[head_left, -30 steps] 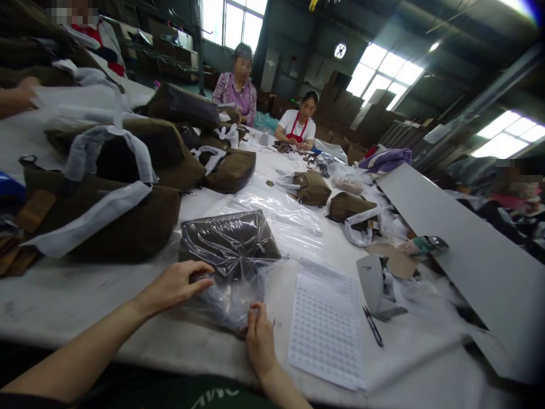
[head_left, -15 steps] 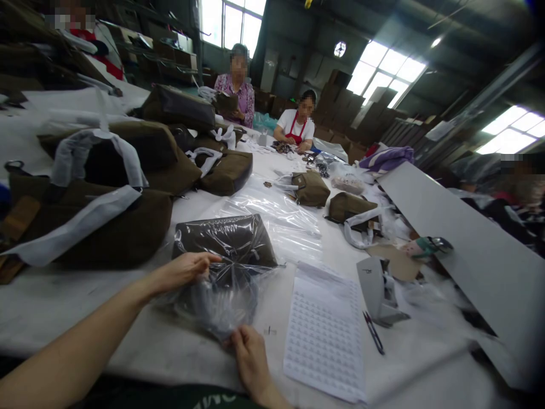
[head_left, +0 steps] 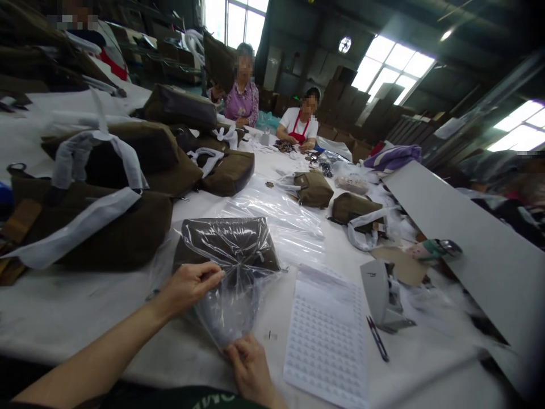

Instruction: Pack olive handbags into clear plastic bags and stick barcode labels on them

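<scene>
The plastic bag [head_left: 232, 301], pinched by the left hand [head_left: 191, 284] and right hand [head_left: 249, 366], has been drawn nearer since the earlier frame.

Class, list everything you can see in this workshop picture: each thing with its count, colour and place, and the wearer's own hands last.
Bagged pouch: one, dark brown in a clear plastic bag, table centre.
Brown bags: several, white-wrapped handles, left of table.
Small brown bags: two, mid-table.
Sticker sheet: one, white, right of the pouch.
Snips: one, dark, beside the sheet.
Grey board: one, right.
Co-workers: two seated at the far end.
Left hand: its grip pinches the plastic at the pouch's mouth.
Right hand: its grip pinches the bag's near end.
</scene>
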